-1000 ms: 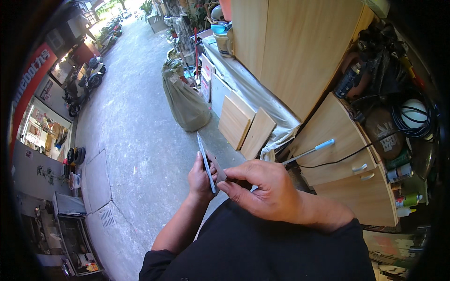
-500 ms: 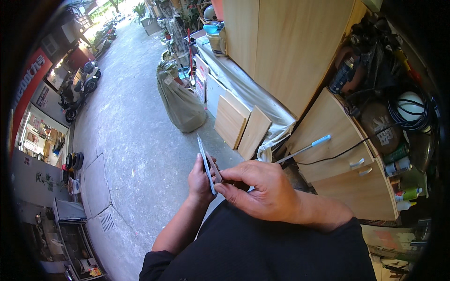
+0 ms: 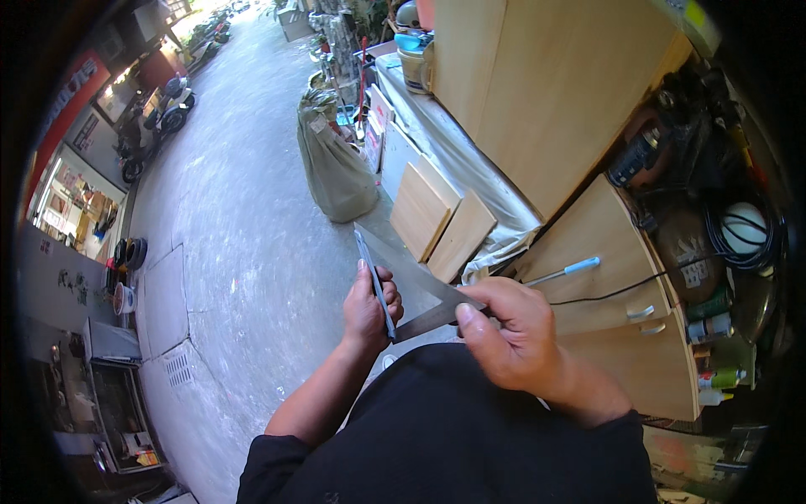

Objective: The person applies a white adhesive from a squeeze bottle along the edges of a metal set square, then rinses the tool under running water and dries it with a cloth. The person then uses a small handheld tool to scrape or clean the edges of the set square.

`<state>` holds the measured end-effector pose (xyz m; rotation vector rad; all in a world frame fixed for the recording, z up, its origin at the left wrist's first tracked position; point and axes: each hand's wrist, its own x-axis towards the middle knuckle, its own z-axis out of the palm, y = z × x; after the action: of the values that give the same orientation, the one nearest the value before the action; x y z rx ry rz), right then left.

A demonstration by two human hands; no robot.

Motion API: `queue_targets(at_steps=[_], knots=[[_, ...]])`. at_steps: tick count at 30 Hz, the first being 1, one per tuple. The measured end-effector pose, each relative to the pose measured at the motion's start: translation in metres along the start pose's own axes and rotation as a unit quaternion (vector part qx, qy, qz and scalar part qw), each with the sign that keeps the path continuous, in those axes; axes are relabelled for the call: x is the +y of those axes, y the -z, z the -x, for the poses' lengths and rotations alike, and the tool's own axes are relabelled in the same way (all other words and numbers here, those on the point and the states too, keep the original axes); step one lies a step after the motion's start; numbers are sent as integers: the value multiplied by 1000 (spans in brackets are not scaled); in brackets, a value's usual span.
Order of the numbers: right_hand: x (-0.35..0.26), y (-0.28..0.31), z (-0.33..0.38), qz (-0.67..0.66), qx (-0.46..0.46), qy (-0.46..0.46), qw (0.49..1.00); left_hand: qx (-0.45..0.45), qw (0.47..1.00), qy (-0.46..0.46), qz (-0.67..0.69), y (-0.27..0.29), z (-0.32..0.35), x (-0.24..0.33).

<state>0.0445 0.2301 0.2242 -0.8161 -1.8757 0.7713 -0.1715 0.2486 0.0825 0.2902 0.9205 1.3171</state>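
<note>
My left hand (image 3: pixel 367 312), closed, holds a thin flat grey-blue piece (image 3: pixel 376 284) seen nearly edge-on. From that piece a thin grey sheet (image 3: pixel 428 322), with a paler, see-through-looking part toward its far corner, spans across to the right. My right hand (image 3: pixel 514 332) pinches its right end between thumb and fingers. Both hands are in front of my body, above the ground. The kind of the piece cannot be made out, nor whether sheet and piece are joined.
A tied greenish sack (image 3: pixel 334 168) stands ahead on the concrete ground (image 3: pixel 227 244). Wooden boards (image 3: pixel 421 210) lean by a covered bench (image 3: pixel 470 143). At right, a wooden cabinet (image 3: pixel 621 290) carries cables and bottles; a light-blue-handled rod (image 3: pixel 579 266) juts out beside it. Scooters (image 3: pixel 155 126) stand far left.
My right hand has moved right, away from my left hand, and the grey sheet now spreads between them. The whole view has shifted slightly.
</note>
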Motion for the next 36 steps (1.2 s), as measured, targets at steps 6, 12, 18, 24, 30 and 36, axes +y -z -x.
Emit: queue_targets(at_steps=[6, 12, 18, 24, 30, 36], knots=[[16, 6, 21, -107, 10, -171, 979, 29, 995, -81, -45, 1, 4, 13], [40, 28, 23, -172, -17, -357, 918, 5, 987, -147, -60, 5, 15, 23], [36, 28, 8, 16, -141, -352, 925, -26, 985, -140, -94, -4, 25, 27], [27, 16, -7, 140, -191, -264, 935, -35, 990, -99, -89, -11, 30, 23], [22, 2, -3, 198, -146, -195, 950, -32, 993, -81, -83, -5, 27, 16], [18, -4, 1, 240, -143, -146, 949, -22, 995, -61, -70, 2, 24, 9]])
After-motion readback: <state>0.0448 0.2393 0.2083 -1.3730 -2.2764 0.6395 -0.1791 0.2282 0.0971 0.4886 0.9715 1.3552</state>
